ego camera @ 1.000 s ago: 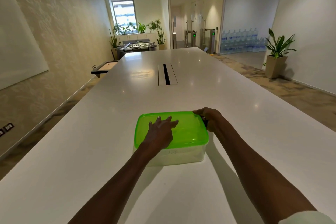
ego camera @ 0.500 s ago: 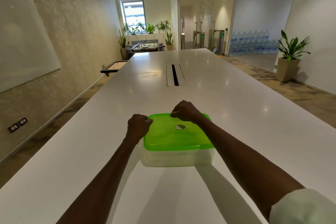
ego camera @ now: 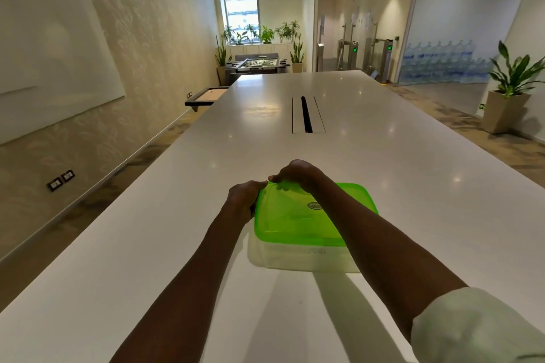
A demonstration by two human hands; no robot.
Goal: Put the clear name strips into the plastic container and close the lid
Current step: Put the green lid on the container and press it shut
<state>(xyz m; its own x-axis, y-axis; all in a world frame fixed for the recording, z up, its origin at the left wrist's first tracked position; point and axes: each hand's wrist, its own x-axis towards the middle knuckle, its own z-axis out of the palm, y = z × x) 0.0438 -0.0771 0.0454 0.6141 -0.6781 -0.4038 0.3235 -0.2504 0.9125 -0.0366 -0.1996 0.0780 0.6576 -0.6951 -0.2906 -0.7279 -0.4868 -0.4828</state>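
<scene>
I see the container [ego camera: 303,259] sitting on the white desk [ego camera: 413,186], near me and a little right of centre. Its walls are cloudy clear plastic, and I cannot tell what lies inside; no strips show through. The green lid [ego camera: 298,221] sits on top, see-through, with rounded corners and a small oval label near its middle. Whether it is fully seated I cannot tell.

My left hand [ego camera: 243,197] is curled over the lid's far left corner, fingers closed on the rim. My right hand [ego camera: 298,175] is bent over the far edge just beside it, fingertips pressed on the lid's rim. My right forearm crosses over the lid's right side, with a pale sleeve [ego camera: 472,327] rolled up near the elbow.
</scene>
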